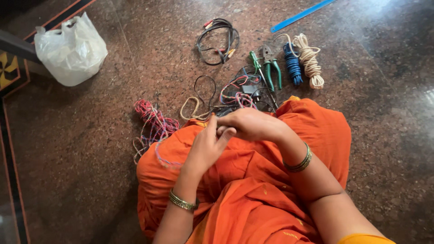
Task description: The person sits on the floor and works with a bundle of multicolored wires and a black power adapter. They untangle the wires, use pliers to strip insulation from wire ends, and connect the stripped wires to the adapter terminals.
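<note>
Orange cloth (253, 190) fills the lower middle of the view, draped over the lap of a seated person, and both forearms with green and gold bangles are seen rising from it. At the front edge of the lap the left hand (205, 147) and the right hand (251, 124) are brought together, fingers touching. The left hand is held partly curled, thumb and fingers extended toward the right; the right hand is closed loosely over the left fingertips. Whether anything is pinched between them cannot be told (the fingers hide the spot), so the grip itself is left unjudged.

Just beyond the hands, on the dark speckled stone floor (113, 149), a tangle of thin wires (239, 92) in red, blue and black is spread, touching the hem of the cloth. To its left a bundle of twisted red and blue wire (153, 119) is laid, one strand trailing over the left knee. A small tan loop of cord (192, 108) is seen between the two.

Farther off, green-handled pliers (272, 65) and a green-handled screwdriver (257, 63) are placed side by side, with a blue coil (293, 65) and a cream rope coil (309, 61) just to their right. A black cable loop (219, 40) lies behind them, a blue ruler (300, 16) near the top edge, and a white plastic bag (70, 49) well apart at the upper left.
</note>
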